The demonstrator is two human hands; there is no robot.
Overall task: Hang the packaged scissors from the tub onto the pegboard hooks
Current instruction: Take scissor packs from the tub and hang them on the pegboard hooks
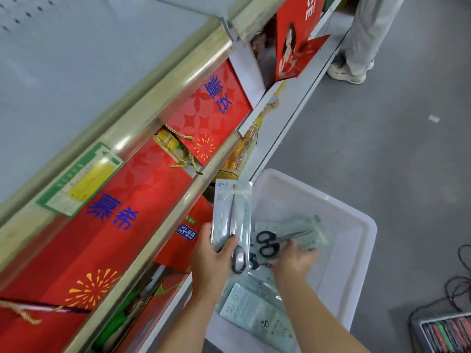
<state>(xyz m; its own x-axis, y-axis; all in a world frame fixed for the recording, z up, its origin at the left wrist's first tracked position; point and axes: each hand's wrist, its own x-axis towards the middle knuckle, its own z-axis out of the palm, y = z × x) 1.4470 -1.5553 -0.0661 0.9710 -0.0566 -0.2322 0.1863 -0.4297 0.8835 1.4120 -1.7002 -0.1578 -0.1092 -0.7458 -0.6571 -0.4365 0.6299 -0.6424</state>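
Note:
My left hand [212,256] grips the lower end of a clear blister pack of grey-handled scissors [232,212], held upright over the left rim of the white tub [351,240]. My right hand [295,258] is blurred inside the tub, closed on a pack of black-handled scissors [283,240] that lies tilted with its blades pointing right. More flat scissor packs [254,312] lie on the tub's floor below my wrists. The grey pegboard [51,47] fills the upper left; no hooks show on it.
Shelves with red gift boxes [209,110] and bags run diagonally left of the tub. Another person's legs and shoe [349,72] stand at the top right on the grey floor. A crate of coloured items [448,332] and black cables [456,289] sit at the lower right.

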